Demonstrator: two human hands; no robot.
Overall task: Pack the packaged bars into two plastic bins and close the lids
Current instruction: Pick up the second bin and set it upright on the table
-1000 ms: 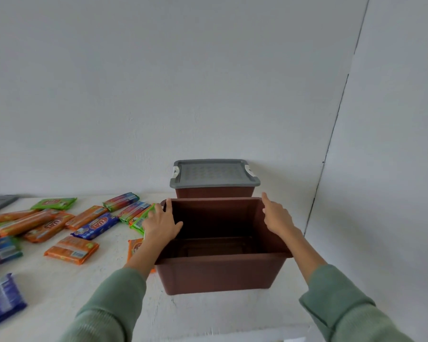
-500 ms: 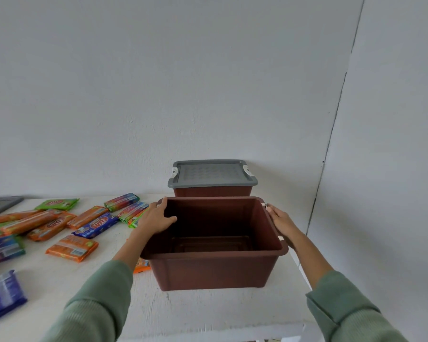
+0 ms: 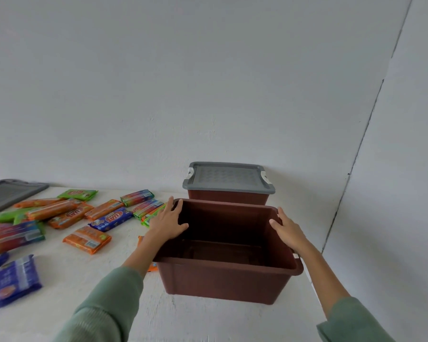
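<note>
An open, empty brown bin (image 3: 223,282) stands on the white table, near its right end. My left hand (image 3: 167,223) grips the bin's left rim with the thumb inside. My right hand (image 3: 288,230) grips the right rim the same way. Right behind it, against the wall, a second brown bin (image 3: 227,199) is closed by a grey lid (image 3: 229,178) with white latches. Several packaged bars in orange (image 3: 87,239), blue (image 3: 110,218) and green (image 3: 78,194) wrappers lie scattered to the left. An orange bar (image 3: 151,267) pokes out from under the open bin's left side.
A loose grey lid (image 3: 5,193) lies at the table's far left corner. A blue pack (image 3: 16,280) sits near the left front. White walls close off the back and the right; the table's right edge runs just beyond the open bin.
My hands have slid from the open bin's far corners onto its side rims. The bin has come a little toward me and settled lower.
</note>
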